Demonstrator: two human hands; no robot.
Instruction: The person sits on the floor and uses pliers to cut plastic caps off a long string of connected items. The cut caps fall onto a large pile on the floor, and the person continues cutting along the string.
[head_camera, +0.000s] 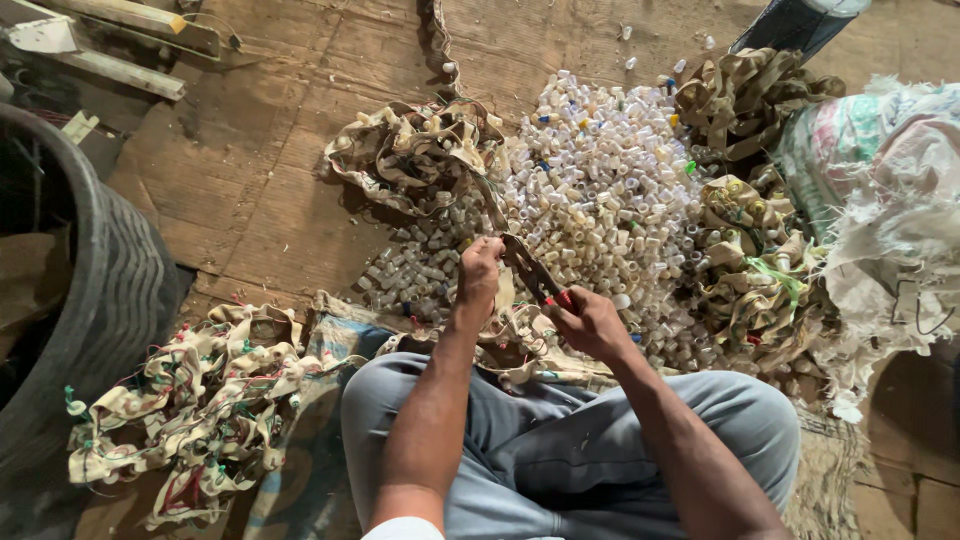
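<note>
I sit cross-legged on a wooden floor. My left hand (479, 272) is closed around a beige cloth strip (487, 195) that runs up to a tangled heap of strips (415, 150). My right hand (590, 322) grips a pair of red-handled scissors (535, 275), whose blades point up-left toward the strip just beside my left hand. Behind both hands lies a large pile of small white plastic caps (600, 190).
A black rubber tyre (110, 290) stands at the left. A heap of strips with coloured wires (200, 390) lies front left. More strip bundles (750, 270) and white woven sacks (890, 210) sit at the right. Wooden planks (120, 40) lie top left.
</note>
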